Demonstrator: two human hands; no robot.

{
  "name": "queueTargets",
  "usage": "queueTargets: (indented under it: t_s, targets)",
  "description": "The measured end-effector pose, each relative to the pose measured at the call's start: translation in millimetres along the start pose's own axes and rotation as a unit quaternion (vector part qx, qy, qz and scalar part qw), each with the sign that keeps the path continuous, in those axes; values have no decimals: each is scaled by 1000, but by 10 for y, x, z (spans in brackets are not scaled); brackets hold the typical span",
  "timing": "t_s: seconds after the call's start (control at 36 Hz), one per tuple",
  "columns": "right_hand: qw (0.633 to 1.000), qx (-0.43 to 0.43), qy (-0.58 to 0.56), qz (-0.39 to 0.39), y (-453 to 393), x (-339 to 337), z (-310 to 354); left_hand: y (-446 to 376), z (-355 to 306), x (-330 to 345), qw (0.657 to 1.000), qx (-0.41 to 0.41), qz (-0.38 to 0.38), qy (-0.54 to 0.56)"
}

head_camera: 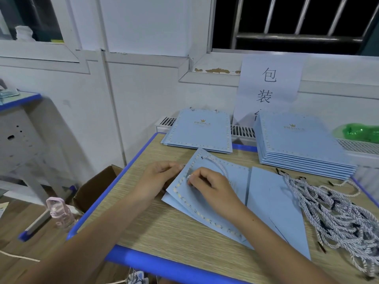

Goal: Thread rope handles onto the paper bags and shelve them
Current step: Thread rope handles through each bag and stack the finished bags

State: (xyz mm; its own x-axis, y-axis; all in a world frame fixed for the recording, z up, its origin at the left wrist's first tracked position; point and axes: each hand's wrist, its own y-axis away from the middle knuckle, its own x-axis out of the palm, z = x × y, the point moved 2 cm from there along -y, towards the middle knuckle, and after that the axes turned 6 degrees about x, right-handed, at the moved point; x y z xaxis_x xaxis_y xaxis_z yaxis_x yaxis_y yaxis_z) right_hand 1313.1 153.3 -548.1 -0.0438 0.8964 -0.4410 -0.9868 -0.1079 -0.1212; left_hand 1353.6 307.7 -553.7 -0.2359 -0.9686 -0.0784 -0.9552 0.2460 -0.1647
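A flat light-blue paper bag (207, 212) lies tilted in the middle of the table. My left hand (158, 179) grips its upper left edge. My right hand (209, 185) pinches the end of a white twisted rope handle (215, 161) at a hole near that edge; the rope's other end sits in a hole higher up. A loose bundle of rope handles (336, 210) lies at the right. A tall stack of flat bags (303, 144) is at the back right, and a lower stack with ropes showing (199, 132) is at the back middle.
The wooden table has a blue rim (164, 265). A paper sign (268, 87) leans on the wall behind the stacks, with something green (359, 132) at the far right. Left of the table stand an open cardboard box (96, 187), a pink bottle (60, 212) and a white stand (18, 128).
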Motion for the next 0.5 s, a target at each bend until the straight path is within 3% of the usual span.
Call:
queueTargets:
  t_s: [0.17,0.39,0.5]
  targets:
    - [1000,4,-7,0,-11,-12,-15,2,-14,8,999,11,45,1]
    - [984,-44,-169,-33,8,-135,78,31,44,61,985,58,115,-117]
    - [982,-88,-165,-13,40,-107,120,50,53,188,961,120,127,-213]
